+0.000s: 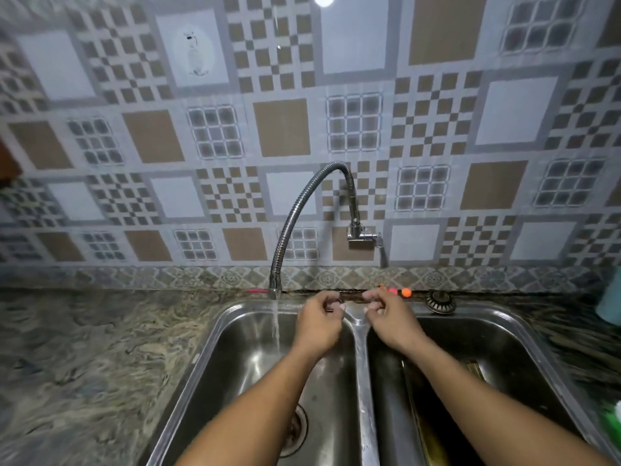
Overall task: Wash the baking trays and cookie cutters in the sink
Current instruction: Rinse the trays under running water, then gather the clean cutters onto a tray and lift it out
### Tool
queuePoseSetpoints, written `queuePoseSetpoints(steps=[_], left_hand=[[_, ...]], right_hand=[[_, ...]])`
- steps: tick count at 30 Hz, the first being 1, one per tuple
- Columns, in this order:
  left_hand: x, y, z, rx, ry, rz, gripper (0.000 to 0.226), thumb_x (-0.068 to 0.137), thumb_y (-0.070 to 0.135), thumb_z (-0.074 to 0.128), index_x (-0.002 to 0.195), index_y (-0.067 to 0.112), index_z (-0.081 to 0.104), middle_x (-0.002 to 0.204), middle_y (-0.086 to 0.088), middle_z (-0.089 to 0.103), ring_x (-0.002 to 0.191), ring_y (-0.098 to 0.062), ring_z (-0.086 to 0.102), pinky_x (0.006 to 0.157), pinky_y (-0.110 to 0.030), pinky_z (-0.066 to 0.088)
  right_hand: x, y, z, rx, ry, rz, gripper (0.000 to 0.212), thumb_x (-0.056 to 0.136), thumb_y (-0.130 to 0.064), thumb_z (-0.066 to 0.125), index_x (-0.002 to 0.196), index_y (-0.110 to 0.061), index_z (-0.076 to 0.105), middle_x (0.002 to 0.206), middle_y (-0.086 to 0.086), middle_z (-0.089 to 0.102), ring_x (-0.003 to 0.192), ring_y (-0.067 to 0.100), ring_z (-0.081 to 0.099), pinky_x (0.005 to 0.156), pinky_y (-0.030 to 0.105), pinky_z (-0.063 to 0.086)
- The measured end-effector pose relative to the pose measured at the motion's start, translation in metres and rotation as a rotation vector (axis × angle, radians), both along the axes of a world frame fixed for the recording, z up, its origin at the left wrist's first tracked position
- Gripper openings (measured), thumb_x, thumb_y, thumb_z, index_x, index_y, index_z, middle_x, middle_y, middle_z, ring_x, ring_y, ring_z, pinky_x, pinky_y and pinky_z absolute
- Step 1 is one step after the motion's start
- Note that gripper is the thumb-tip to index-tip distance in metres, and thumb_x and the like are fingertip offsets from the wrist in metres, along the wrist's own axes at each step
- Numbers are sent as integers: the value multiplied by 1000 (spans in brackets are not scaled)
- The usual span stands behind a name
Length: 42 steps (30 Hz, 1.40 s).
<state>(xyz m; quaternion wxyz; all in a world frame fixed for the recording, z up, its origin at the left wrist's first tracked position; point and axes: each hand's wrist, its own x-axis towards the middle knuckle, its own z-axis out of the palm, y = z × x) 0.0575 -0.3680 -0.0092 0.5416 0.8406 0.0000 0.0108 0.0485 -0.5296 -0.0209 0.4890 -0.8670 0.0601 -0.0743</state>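
Note:
A double steel sink (359, 371) fills the lower middle. Water runs from the flexible tap (295, 213) into the left basin (242, 358). A dark baking tray (424, 428) with a golden rim lies in the right basin, partly under my right forearm. Small orange and pink pieces (406, 292) sit on the back ledge; their shape is too blurred to make out. My left hand (319, 322) and my right hand (389, 317) hover over the back of the divider with fingers curled. I see nothing in either hand.
A metal drain strainer (440, 301) lies on the ledge behind the right basin. A teal container (610, 304) and something green (610, 418) stand at the right edge. The marbled counter (100, 358) stretches left. The tap handle (378, 238) juts from the tiled wall.

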Motion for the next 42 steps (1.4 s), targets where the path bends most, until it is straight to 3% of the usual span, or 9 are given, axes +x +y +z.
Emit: queuePoseSetpoints(steps=[6,12,14,18,21,30,33,37,42], left_hand=[[29,-30,86,-29,-310,31,39,90,45,70,124,28,61,104,15,63,92,-1,60,88,-29,52],[55,-49,139,337,-1130,65,30,89,22,65,118,14,70,109,-3,68,103,-21,61,83,-32,50],[62,-47,158,421,-1239,149,29,84,21,67,112,13,73,108,-6,68,103,-26,60,83,-36,46],[72,-33,177,724,-972,297,33,84,28,65,117,21,69,126,-7,64,115,-31,59,91,-46,44],[70,-30,186,724,-769,232,34,94,22,60,128,20,63,127,-7,63,101,-34,67,74,-41,47],[83,-25,191,687,-785,218,45,91,-2,53,125,23,68,120,-2,68,95,-32,67,69,-38,48],[88,-23,193,571,-797,225,31,94,9,59,115,25,75,104,-1,72,89,-29,67,69,-36,50],[102,-14,186,331,-744,135,22,94,26,69,114,32,76,112,5,75,103,-20,70,86,-38,58],[108,-4,181,173,-686,69,28,89,30,77,117,29,75,115,11,75,108,-9,69,94,-37,57]], right_hand=[[53,-20,49,-82,-129,-83,32,90,-15,64,115,-34,57,104,-6,55,92,12,59,78,26,50],[93,-43,71,-311,-150,-112,45,91,-22,63,131,-37,49,126,-4,45,118,19,48,100,41,48],[102,-48,73,-371,-144,-111,43,92,-22,61,133,-31,51,132,2,44,126,23,42,106,42,42],[112,-52,71,-384,-96,-104,33,94,-23,58,127,-28,56,130,5,46,122,25,48,106,41,42],[116,-50,60,-391,-58,-70,28,94,-19,60,121,-22,61,122,4,49,107,22,56,96,35,47],[125,-45,47,-426,-320,-125,12,94,-18,65,99,-10,73,92,4,60,83,21,58,72,28,42],[134,-48,56,-356,-392,-167,15,93,-23,67,91,-9,73,86,3,67,79,20,61,72,35,50],[158,-50,69,-277,-316,-233,29,93,-31,67,71,-13,65,67,1,64,66,20,62,64,40,55],[175,-50,76,-286,-248,-289,22,93,-36,66,79,-20,69,76,-1,66,75,22,62,71,38,55]])
